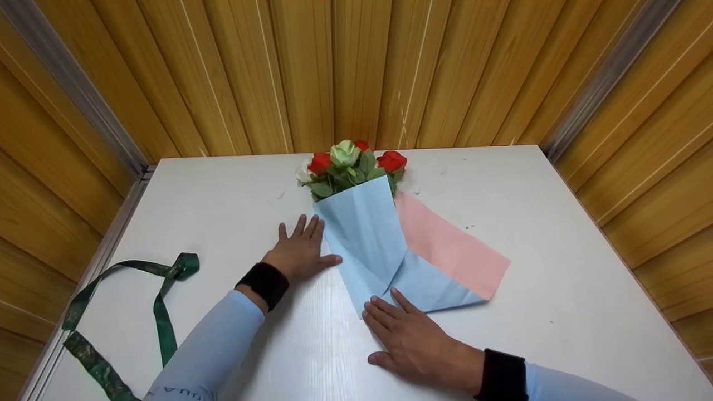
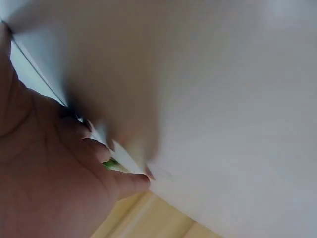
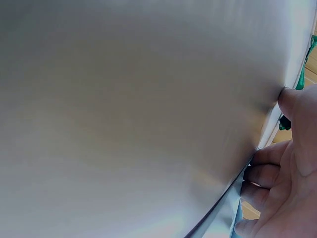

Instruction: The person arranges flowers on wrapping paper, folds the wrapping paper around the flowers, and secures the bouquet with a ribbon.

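Note:
A bouquet of red, white and pale green roses (image 1: 345, 153) lies on the table, its stems hidden inside folded blue wrapping paper (image 1: 365, 228). The sheet's pink side (image 1: 445, 239) shows along the right. Beside the left edge of the paper is my left hand (image 1: 301, 250), fingers spread and straight, the thumb reaching onto that edge. My right hand (image 1: 415, 340) lies flat at the paper's lower point, fingertips on the blue fold and thumb out to the side. In the right wrist view, the fingers (image 3: 262, 173) are at the paper's edge.
A dark green ribbon (image 1: 161, 301) lies in loose loops on the left of the white table (image 1: 557, 267), partly behind the left sleeve. Wood-patterned panels (image 1: 356, 72) rise behind the table and on both sides.

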The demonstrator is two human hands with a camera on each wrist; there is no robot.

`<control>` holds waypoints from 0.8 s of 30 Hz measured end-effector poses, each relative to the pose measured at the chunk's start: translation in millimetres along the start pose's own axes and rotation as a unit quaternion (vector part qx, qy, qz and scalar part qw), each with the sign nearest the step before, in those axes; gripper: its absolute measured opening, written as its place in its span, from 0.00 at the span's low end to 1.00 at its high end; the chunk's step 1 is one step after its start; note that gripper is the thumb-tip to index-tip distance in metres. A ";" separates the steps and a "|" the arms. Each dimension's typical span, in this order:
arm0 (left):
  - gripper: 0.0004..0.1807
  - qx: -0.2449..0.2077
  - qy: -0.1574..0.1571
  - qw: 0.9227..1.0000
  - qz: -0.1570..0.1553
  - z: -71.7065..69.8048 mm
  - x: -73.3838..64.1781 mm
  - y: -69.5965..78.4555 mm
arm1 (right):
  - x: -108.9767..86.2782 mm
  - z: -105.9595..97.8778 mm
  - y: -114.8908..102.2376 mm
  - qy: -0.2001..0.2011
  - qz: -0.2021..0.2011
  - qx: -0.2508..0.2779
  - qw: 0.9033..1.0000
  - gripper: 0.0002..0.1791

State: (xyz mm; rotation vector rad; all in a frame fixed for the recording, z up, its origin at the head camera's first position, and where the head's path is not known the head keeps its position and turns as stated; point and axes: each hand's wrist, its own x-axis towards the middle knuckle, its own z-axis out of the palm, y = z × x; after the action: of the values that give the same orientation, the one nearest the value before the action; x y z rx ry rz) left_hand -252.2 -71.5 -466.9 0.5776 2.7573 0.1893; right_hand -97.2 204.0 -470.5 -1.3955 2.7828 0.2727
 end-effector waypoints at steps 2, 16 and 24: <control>0.53 -0.003 0.002 1.000 -0.004 -4.1 4.4 -8.2 | -0.1 -0.4 -0.1 0.000 -0.001 0.000 1.000 0.43; 0.37 0.046 0.032 0.998 -0.036 -8.3 22.6 -5.0 | -1.1 -0.7 0.1 -0.021 0.007 0.014 1.000 0.43; 0.46 0.006 -0.016 1.000 0.014 12.0 -24.8 43.2 | -1.1 -0.3 -0.3 0.010 -0.002 -0.001 1.000 0.42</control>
State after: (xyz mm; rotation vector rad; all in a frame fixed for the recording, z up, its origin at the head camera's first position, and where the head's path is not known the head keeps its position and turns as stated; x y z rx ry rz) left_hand -210.7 -41.6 -463.0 0.6167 2.7226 0.1674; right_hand -96.3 204.6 -470.1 -1.4114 2.7967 0.2632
